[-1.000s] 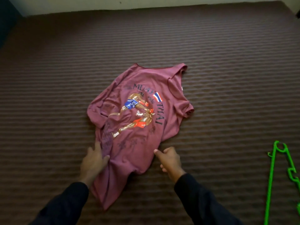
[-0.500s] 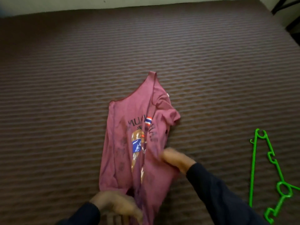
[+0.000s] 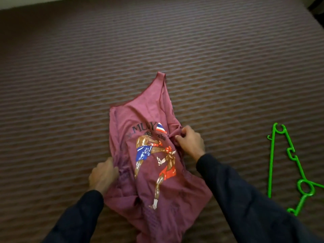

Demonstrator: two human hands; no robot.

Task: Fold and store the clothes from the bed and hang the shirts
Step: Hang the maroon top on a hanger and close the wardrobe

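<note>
I count 1 maroon shirt [image 3: 154, 155] mid-frame, 1 green hanger [image 3: 287, 165] right edge, 2 hands, 1 bed [image 3: 70, 76].

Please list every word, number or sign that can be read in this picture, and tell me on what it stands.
"MUAY": dark capital letters on the chest of the maroon shirt, beside a small striped flag in red, white and blue.
A short line of small script under the flag: too small to read.
Faint dark prints along the shirt's left side and hem: too blurred to read.
Green hanger: no text visible.

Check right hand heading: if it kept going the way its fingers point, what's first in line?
The right hand grips the maroon Muay Thai T-shirt, fingers pointing left across it. First in line is likely the shirt's printed front; depth unclear.
</note>
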